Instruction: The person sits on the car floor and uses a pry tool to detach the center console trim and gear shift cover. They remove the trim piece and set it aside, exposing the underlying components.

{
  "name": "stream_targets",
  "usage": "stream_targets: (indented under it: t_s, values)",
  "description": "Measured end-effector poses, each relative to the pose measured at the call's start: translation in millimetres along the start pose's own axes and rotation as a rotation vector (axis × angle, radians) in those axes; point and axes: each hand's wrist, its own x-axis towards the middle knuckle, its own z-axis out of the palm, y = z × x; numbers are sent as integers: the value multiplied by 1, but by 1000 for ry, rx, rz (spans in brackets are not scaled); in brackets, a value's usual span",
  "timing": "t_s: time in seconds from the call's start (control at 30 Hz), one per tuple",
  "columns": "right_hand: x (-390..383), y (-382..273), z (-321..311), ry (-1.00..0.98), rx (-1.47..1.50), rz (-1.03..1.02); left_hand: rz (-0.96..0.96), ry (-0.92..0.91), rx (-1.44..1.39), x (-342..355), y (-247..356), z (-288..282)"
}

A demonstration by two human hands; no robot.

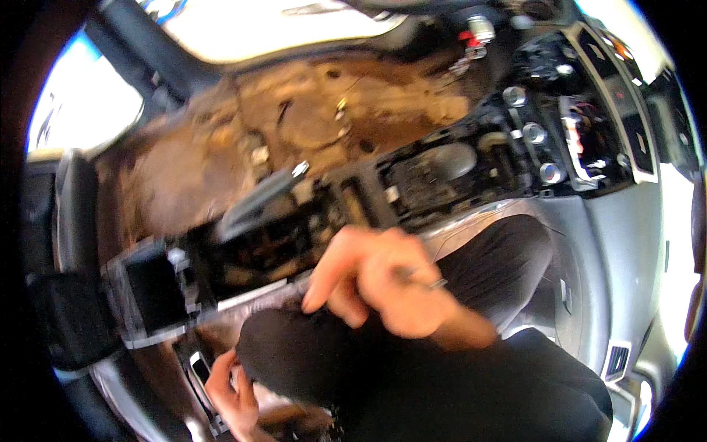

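Note:
My right hand point(390, 283) hangs over my dark-clothed legs, in front of the stripped centre console point(368, 214). Its fingers are bent and closed, blurred by motion. Something thin, dark and metallic shows against the hand, too smeared to name. Down at the lower left, my left hand point(234, 394) is beside my knee, fingers loosely bent and apart. Close to those fingers is a narrow dark part with a pale patch point(199, 366). I see nothing held in that hand, though its lower side is hidden.
A handbrake lever point(265, 197) slants up from the console. Beyond it lies a bare brown, stained floor point(184, 169) with loose wire ends. The opened dashboard point(582, 125) with round knobs stands at the right, above a grey panel point(626, 250). A dark bin-like opening point(151, 283) sits at the console's left end.

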Motion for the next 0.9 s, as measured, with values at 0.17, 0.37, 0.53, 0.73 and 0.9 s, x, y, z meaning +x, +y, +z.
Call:
stream_targets:
  t_s: [0.17,0.37,0.53,0.73,0.9]
  values:
    - [-7,-12,19,-187,315,-200,601,81,-111,20,115,-6]
    - [26,-57,39,-134,279,-596,792,99,396,48,178,19]
    - [9,-91,10,86,-243,-697,913,213,275,70,193,27]
    - [20,-163,-120,755,-716,-726,499,487,380,79,132,-8]
    - [77,-264,-299,1248,-1353,-580,66,496,303,81,-44,-57]
